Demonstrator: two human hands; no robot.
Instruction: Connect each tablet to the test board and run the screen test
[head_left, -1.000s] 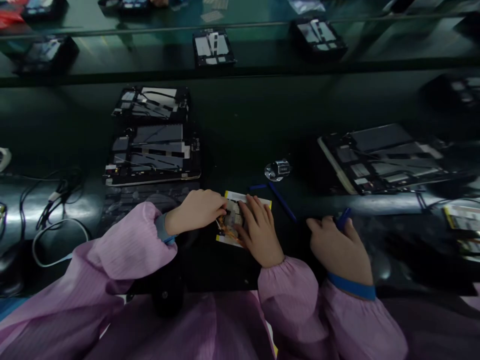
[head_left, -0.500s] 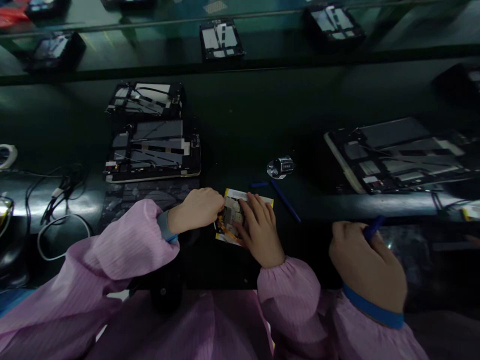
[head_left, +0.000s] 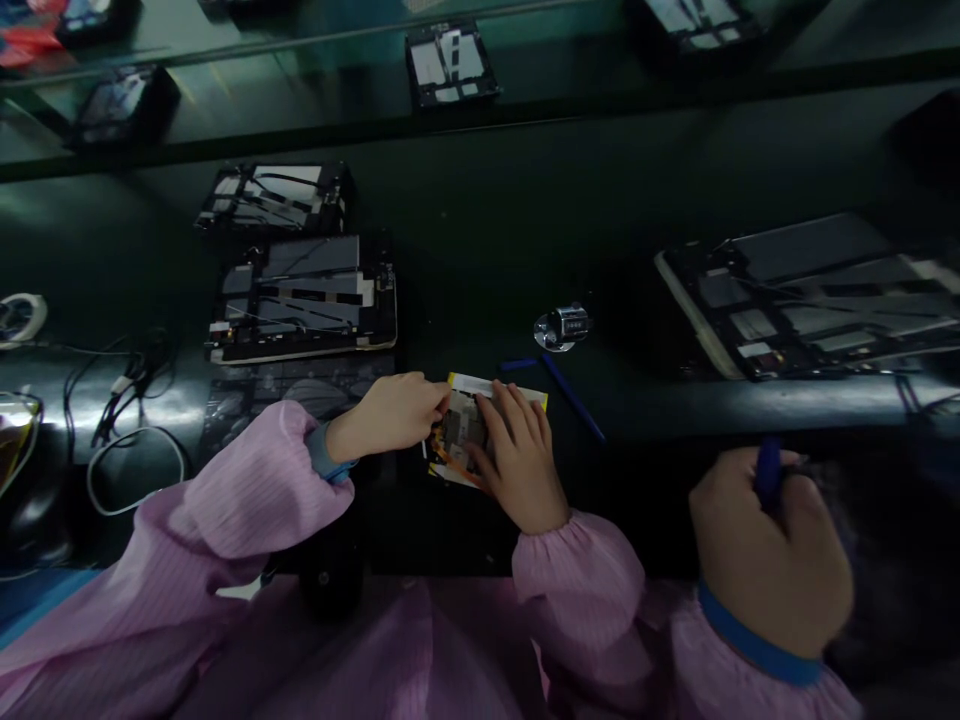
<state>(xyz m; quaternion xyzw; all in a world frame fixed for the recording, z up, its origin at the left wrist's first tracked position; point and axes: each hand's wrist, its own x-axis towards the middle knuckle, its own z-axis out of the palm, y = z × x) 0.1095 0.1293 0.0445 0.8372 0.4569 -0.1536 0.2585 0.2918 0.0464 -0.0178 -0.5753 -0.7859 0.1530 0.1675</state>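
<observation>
A small circuit board point(head_left: 457, 422) with an orange ribbon cable point(head_left: 456, 467) lies on a flat white piece with yellow corners point(head_left: 471, 384) in front of me. My left hand point(head_left: 390, 412) is closed at the board's left edge, fingertips pinched together. Whatever sits between them is hidden. My right hand point(head_left: 521, 462) lies flat over the right side of the board and white piece, fingers stretched out and thumb apart. Beyond it are a long blue stick point(head_left: 574, 400) and a short blue piece point(head_left: 518, 364).
A co-worker's hand point(head_left: 776, 560) grips a blue tool at right. A shiny metal cylinder point(head_left: 566, 327) stands behind the blue sticks. Opened tablet-like devices lie at left point(head_left: 307, 300) and right point(head_left: 832, 290). Cables point(head_left: 135, 440) tangle at far left. A raised shelf point(head_left: 300, 95) runs along the back.
My left hand's fingers have shifted slightly at the board's edge. My right hand keeps its place. The co-worker's hand has moved right, its blue tool now more upright. The view has shifted a little.
</observation>
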